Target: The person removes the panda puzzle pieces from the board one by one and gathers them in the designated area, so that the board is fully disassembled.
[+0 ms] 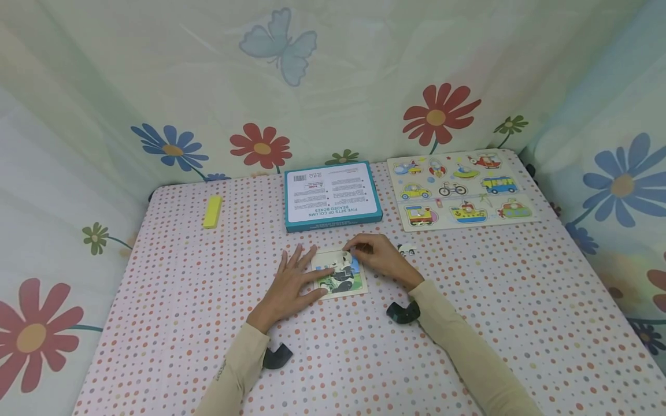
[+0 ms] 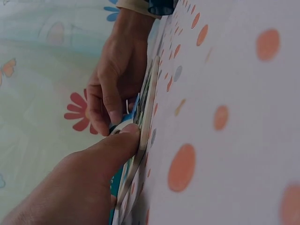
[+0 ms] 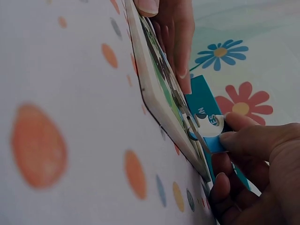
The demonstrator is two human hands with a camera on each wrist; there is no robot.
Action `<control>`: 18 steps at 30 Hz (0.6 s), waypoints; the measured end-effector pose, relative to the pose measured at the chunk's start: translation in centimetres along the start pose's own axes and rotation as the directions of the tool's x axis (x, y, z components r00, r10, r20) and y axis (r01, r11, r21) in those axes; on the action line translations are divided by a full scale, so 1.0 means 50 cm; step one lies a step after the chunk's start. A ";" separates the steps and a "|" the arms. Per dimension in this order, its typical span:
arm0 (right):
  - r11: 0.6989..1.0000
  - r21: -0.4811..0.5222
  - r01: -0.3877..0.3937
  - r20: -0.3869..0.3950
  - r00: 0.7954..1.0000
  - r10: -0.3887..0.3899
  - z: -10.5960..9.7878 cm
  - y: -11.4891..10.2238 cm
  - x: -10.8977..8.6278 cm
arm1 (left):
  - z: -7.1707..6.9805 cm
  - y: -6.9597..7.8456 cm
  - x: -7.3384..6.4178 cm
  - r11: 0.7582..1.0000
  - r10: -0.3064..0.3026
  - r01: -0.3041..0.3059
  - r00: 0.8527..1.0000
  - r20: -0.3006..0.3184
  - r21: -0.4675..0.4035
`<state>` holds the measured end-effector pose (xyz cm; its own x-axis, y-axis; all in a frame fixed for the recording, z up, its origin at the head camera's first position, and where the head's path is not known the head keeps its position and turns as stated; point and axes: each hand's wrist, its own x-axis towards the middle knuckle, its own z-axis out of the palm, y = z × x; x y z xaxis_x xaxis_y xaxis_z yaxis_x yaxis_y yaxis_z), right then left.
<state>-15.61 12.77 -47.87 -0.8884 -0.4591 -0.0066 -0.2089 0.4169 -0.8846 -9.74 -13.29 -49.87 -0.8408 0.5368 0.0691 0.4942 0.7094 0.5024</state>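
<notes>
A small panda jigsaw puzzle (image 1: 359,286) in a pale tray lies flat on the table. My left hand (image 1: 291,289) rests across its left side with fingers spread, the thumb on the tray's near edge. At the puzzle's upper right, my right hand (image 1: 382,257) pinches a puzzle piece (image 3: 211,127) between thumb and finger. In the right wrist view that piece is white, black and blue, tilted up at the board's surface. Another loose puzzle piece (image 1: 407,249) with panda print lies just right of the right hand.
A teal-edged box (image 1: 333,196) with printed text lies behind the puzzle. To its right is a wooden vehicle peg board (image 1: 463,190). A yellow block (image 1: 212,212) sits on the left of the dotted tablecloth (image 1: 177,323). Flowered curtains hang around the table.
</notes>
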 end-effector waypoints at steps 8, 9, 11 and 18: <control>1.000 0.001 0.002 -0.008 1.000 -0.002 0.001 0.000 -0.001 | 0.007 0.014 0.018 1.000 0.026 -0.026 0.999 0.024 -0.010; 1.000 0.000 0.006 -0.008 1.000 -0.006 0.001 0.000 -0.001 | 0.008 0.016 0.021 0.999 0.032 -0.031 0.999 0.034 -0.010; 1.000 0.001 0.013 -0.006 1.000 -0.013 0.002 0.001 -0.001 | 0.011 0.019 0.026 0.999 0.040 -0.040 0.998 0.056 0.003; 1.000 -0.004 0.019 0.000 1.000 -0.019 0.000 -0.001 0.000 | 0.017 0.018 0.032 0.998 0.039 -0.042 0.996 0.079 0.038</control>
<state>-15.59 12.74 -47.82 -0.8842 -0.4670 0.0100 -0.2272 0.4113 -0.8827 -10.46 -11.40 -50.05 -0.8007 0.5987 0.0203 0.5375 0.7030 0.4657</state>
